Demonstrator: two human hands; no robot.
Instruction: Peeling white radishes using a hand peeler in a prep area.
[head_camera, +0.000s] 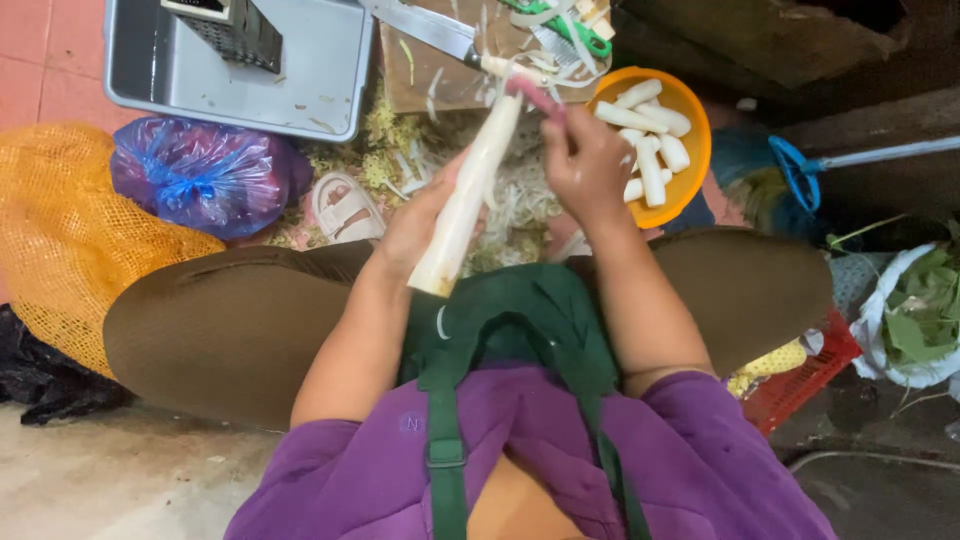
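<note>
My left hand (420, 215) grips a long white peeled root (470, 190), holding it slanted with its far tip pointing away from me. My right hand (585, 160) is closed on a pink-handled peeler (537, 97) set against the root's far end. Pale peelings (510, 200) lie heaped on the floor under both hands. An orange bowl (690, 175) to the right holds several cut white pieces (650, 130). I sit cross-legged in brown trousers, a purple top and a green apron.
A grey plastic tub (330, 70) with a dark grater (235, 30) sits far left. A large knife (425, 28) and a green tool (560, 25) lie on cardboard. A purple-blue bag (200, 175), yellow net sack (60, 240), sandal (345, 208), red crate (810, 380), greens (920, 310).
</note>
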